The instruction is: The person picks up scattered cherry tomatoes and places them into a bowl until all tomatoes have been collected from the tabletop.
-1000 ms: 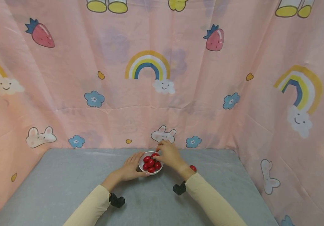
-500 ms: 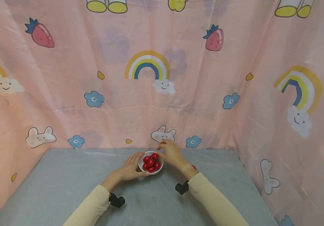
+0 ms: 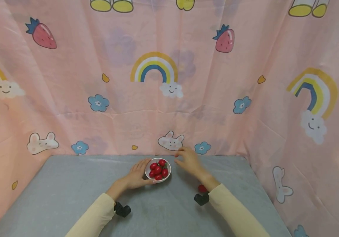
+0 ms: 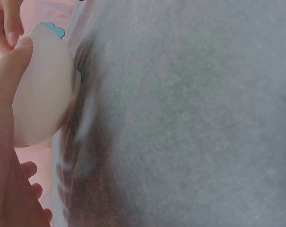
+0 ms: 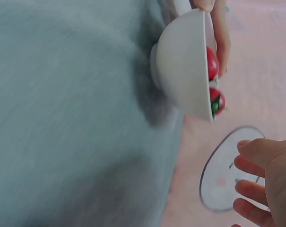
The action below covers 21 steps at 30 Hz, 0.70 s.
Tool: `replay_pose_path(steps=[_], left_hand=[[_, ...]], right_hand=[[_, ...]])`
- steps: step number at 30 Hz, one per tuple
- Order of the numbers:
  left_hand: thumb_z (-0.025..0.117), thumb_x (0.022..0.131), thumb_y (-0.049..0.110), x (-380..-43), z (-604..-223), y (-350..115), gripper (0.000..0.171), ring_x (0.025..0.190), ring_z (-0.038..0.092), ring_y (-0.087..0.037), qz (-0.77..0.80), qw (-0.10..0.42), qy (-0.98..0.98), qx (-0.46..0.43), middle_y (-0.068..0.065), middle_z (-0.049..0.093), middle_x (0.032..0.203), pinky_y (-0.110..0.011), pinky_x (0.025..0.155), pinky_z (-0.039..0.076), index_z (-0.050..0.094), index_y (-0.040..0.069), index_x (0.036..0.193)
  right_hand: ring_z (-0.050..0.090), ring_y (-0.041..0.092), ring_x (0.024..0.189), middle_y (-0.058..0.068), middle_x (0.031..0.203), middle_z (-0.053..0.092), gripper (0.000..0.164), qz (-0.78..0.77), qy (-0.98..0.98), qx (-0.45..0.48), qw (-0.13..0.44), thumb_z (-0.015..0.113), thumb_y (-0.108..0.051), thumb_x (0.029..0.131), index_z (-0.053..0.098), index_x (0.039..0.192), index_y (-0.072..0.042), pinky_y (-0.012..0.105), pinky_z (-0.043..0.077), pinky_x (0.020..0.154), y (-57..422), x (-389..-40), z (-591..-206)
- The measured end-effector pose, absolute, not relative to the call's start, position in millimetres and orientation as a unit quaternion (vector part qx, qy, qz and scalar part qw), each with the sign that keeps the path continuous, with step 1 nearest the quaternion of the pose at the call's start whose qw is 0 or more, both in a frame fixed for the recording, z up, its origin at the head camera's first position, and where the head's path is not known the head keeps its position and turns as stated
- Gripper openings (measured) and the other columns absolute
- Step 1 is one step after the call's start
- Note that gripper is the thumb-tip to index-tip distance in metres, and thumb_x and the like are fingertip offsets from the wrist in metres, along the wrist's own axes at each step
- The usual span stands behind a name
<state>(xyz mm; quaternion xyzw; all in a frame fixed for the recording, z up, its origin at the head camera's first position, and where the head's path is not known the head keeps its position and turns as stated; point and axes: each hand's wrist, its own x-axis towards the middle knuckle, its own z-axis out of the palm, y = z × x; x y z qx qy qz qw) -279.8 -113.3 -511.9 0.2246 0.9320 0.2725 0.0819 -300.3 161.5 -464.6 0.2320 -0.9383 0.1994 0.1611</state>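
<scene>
A small white bowl (image 3: pixel 168 178) stands on the grey cloth near the back, holding several cherry tomatoes (image 3: pixel 157 170), some with green stems. My left hand (image 3: pixel 135 178) grips the bowl from its left side, thumb at the near rim, fingers round the far side. In the left wrist view the thumb lies against the white bowl (image 4: pixel 46 90). Right of the bowl and apart from it, my right hand (image 3: pixel 190 161) is raised with loosely bent fingers and nothing in them. Another red tomato (image 3: pixel 202 188) lies under the right wrist, partly hidden.
The grey cloth-covered table (image 3: pixel 157 210) reaches back to a pink patterned curtain (image 3: pixel 154 115), which also hangs along both sides. A black wrist camera (image 3: pixel 122 210) sits on the left wrist and another black camera (image 3: pixel 201 198) on the right.
My right hand has drawn back from over the bowl to the right, its thumb and fingers leaving the tomatoes. The left hand and the bowl have stayed put.
</scene>
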Motion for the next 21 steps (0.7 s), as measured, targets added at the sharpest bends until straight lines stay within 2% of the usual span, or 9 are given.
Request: replay_pose_path(steps=[9, 16, 21], left_hand=[[0.069, 0.082, 0.063, -279, -511, -113, 0.103, 0.152, 0.018, -0.04, 0.268, 0.08, 0.933, 0.226, -0.014, 0.025, 0.163, -0.063, 0.121, 0.017, 0.019, 0.015, 0.158], [0.068, 0.082, 0.063, -279, -510, -112, 0.103, 0.152, 0.018, -0.04, 0.269, 0.081, 0.933, 0.224, -0.014, 0.024, 0.163, -0.063, 0.121, 0.017, 0.018, 0.014, 0.158], [0.068, 0.082, 0.064, -280, -510, -112, 0.104, 0.152, 0.018, -0.04, 0.268, 0.084, 0.933, 0.223, -0.014, 0.024, 0.164, -0.064, 0.121, 0.017, 0.018, 0.015, 0.158]], right_hand=[[0.062, 0.031, 0.112, 0.013, 0.118, 0.067, 0.019, 0.208, -0.944, 0.212, 0.14, 0.075, -0.024, 0.087, 0.075, 0.099, -0.009, 0.05, 0.052, 0.098, 206, -286, -469], [0.06, 0.037, 0.118, 0.017, 0.125, 0.065, 0.022, 0.198, -0.95, 0.205, 0.125, 0.077, -0.022, 0.085, 0.075, 0.101, -0.007, 0.055, 0.049, 0.1, 236, -274, -477], [0.06, 0.034, 0.114, 0.013, 0.12, 0.066, 0.029, 0.197, -0.957, 0.181, 0.11, 0.08, -0.028, 0.082, 0.075, 0.102, -0.007, 0.054, 0.049, 0.1, 251, -264, -484]])
